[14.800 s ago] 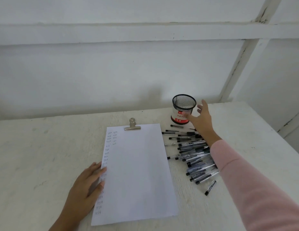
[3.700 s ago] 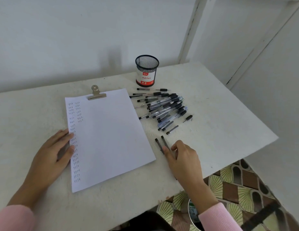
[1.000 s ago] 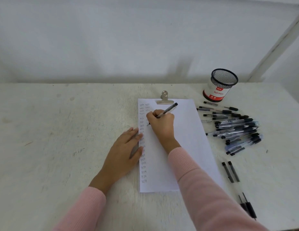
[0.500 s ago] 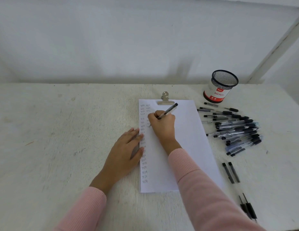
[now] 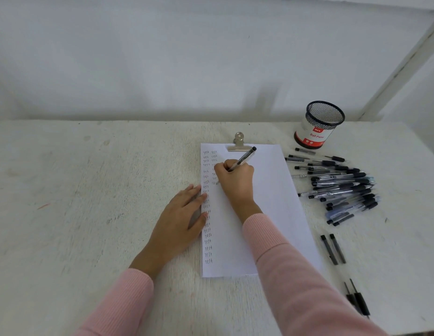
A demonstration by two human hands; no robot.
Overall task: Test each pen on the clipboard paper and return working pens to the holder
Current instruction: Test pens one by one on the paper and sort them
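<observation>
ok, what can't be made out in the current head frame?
Head view only:
- Second column of marks on the paper: lower entries hidden by the right hand, so whether the pen leaves ink is unclear.
- Holder: mesh and angle hide its inside; contents unknown.
- Pen pile: pens overlap, count unreadable.
- Board under the paper: fully covered; only the clip shows.
- Two pens at the bottom right: blurred.

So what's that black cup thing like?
The holder is a cup of black wire mesh, with a white label reading "Ball Pens" and a red band at the bottom. It stands upright at the far right of the table, behind the pile of pens. No pens stick out of it.
</observation>
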